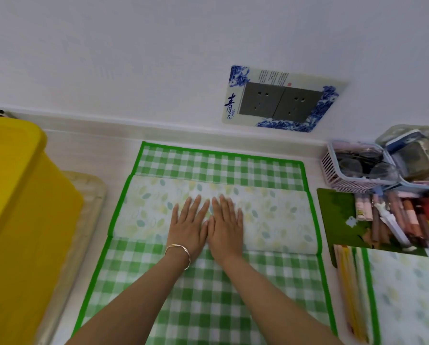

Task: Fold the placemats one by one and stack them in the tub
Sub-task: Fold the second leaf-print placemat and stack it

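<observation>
A green-and-white checked placemat (pixel 208 290) with a green border lies on the table in front of me. A band of it is folded over across the middle and shows its pale leaf-print underside (pixel 278 215). My left hand (pixel 189 226) and my right hand (pixel 227 226) press flat on this folded band, side by side, fingers straight and thumbs touching. A bracelet sits on my left wrist. The yellow tub (pixel 16 207) stands at the left edge. More leaf-print placemats (pixel 405 295) lie at the lower right.
A beige tray (pixel 89 220) lies under the tub. At the right are a green board (pixel 337 220) with pens and sticks, a pink basket (pixel 352 170) and clear containers (pixel 417 150). The wall with a decorated socket plate (pixel 280 100) rises right behind the table.
</observation>
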